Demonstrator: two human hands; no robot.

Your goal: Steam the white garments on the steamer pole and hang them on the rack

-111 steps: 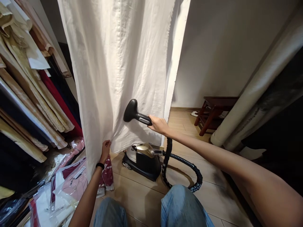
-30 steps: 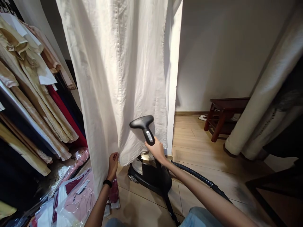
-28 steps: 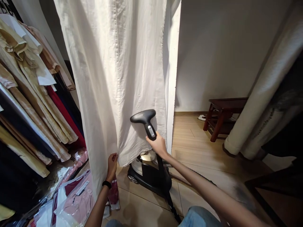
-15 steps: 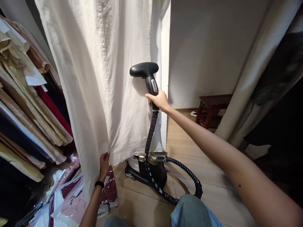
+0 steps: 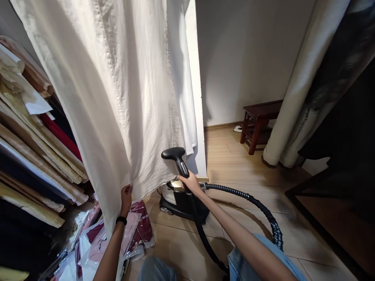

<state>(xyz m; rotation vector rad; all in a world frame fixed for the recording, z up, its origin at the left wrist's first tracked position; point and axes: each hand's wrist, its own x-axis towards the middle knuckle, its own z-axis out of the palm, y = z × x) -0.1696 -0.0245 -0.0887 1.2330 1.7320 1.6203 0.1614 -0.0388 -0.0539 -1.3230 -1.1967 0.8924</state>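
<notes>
A long off-white cloth (image 5: 143, 97) hangs in folds before me. My left hand (image 5: 126, 195), with a black band on the wrist, pinches the cloth near its lower edge. My right hand (image 5: 191, 182) is wrapped round the handle of a black garment steamer head (image 5: 173, 153), its T-shaped top close to the bottom hem on the right side. From the handle a black hose (image 5: 202, 234) runs down towards my knees. Behind the hand, the steamer's base (image 5: 170, 203), black and white with a small wheel, stands on the floor, partly covered by the cloth and my arm.
Clothes in beige, red and dark tones (image 5: 35, 144) hang at the left. Below them lie plastic-wrapped garments (image 5: 140, 226). A dark red wooden stool (image 5: 258, 117) stands by the back wall, next to a pale curtain (image 5: 301, 89). The ribbed hose (image 5: 246, 195) curves across the floor.
My right hand has lowered the steamer head from mid-cloth to near the hem. My left hand keeps hold of the cloth's edge. The view has shifted slightly to the right.
</notes>
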